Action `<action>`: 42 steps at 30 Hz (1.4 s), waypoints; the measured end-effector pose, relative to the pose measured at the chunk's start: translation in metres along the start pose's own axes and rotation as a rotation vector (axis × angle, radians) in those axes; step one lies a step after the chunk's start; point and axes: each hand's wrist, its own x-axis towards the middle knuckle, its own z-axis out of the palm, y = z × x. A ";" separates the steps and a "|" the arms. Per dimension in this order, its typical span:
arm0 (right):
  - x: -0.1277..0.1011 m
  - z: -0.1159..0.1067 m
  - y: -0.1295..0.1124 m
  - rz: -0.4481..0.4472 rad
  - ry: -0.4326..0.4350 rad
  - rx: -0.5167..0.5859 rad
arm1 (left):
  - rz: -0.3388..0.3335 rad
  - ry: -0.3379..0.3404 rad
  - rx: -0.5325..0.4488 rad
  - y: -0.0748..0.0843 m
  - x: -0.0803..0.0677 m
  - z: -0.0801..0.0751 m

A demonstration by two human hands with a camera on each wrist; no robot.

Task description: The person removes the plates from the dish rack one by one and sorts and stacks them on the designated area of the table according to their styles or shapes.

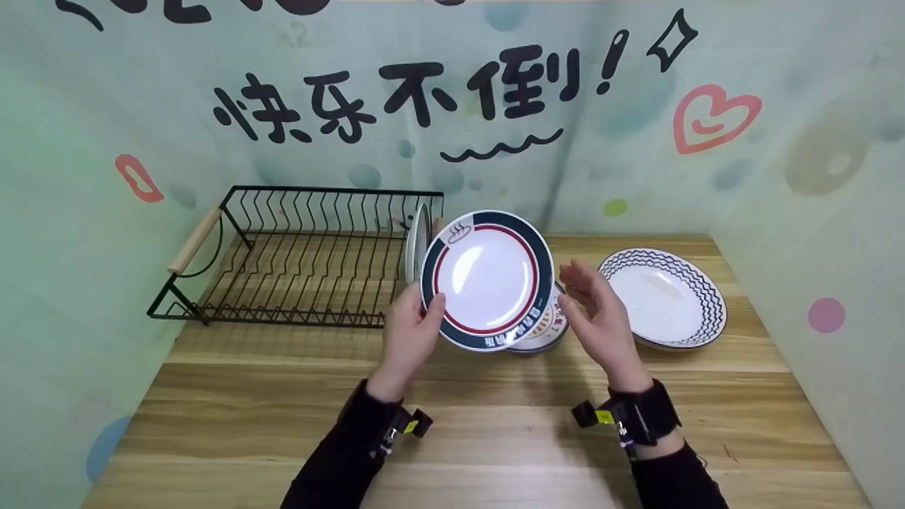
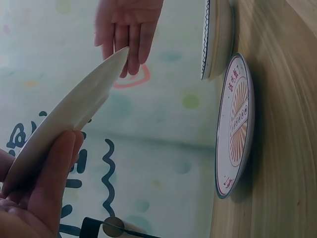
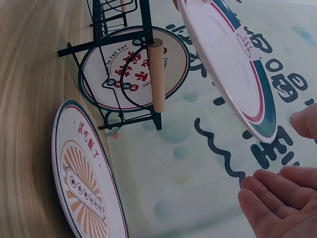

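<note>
My left hand [image 1: 411, 329] grips the left edge of a white plate [image 1: 488, 279] with a dark green rim band and a red ring. The thumb lies over the rim, and the left wrist view shows the fingers under the plate's pale underside [image 2: 64, 114]. Held up above the table, the plate tilts toward the head camera. My right hand [image 1: 597, 318] is beside the plate's right edge, fingers extended, apart from it in the right wrist view. Partly hidden below lies a second plate [image 3: 86, 183] with an orange sunburst print and red lettering.
A black wire dish rack [image 1: 304, 276] with wooden handles stands at the back left. One plate [image 3: 133, 69] stands upright at its right end. On the right of the wooden table [image 1: 481, 438] sits a deep white dish [image 1: 664, 297] with a wavy black rim pattern. A printed cloth hangs behind.
</note>
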 end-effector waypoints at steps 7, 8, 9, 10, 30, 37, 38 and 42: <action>0.000 0.001 -0.001 0.018 0.004 -0.039 | -0.023 -0.063 -0.034 -0.005 -0.003 0.007; 0.000 0.001 -0.001 0.025 0.007 -0.049 | -0.029 -0.066 -0.022 -0.005 -0.003 0.008; 0.000 0.001 -0.001 0.030 0.008 -0.057 | -0.032 -0.068 -0.011 -0.005 -0.003 0.008; 0.000 0.001 0.000 0.033 0.010 -0.061 | -0.037 -0.072 -0.001 -0.005 -0.003 0.009; -0.001 -0.001 -0.011 0.008 0.018 -0.129 | -0.039 -0.147 0.024 -0.007 -0.006 0.015; -0.001 -0.004 -0.004 0.046 0.042 -0.163 | -0.034 -0.161 0.017 -0.008 -0.006 0.014; -0.001 -0.005 -0.004 0.053 0.041 -0.172 | -0.042 -0.166 0.010 -0.008 -0.006 0.014; 0.000 -0.006 -0.006 0.107 0.029 -0.212 | -0.079 -0.181 -0.006 -0.009 -0.006 0.014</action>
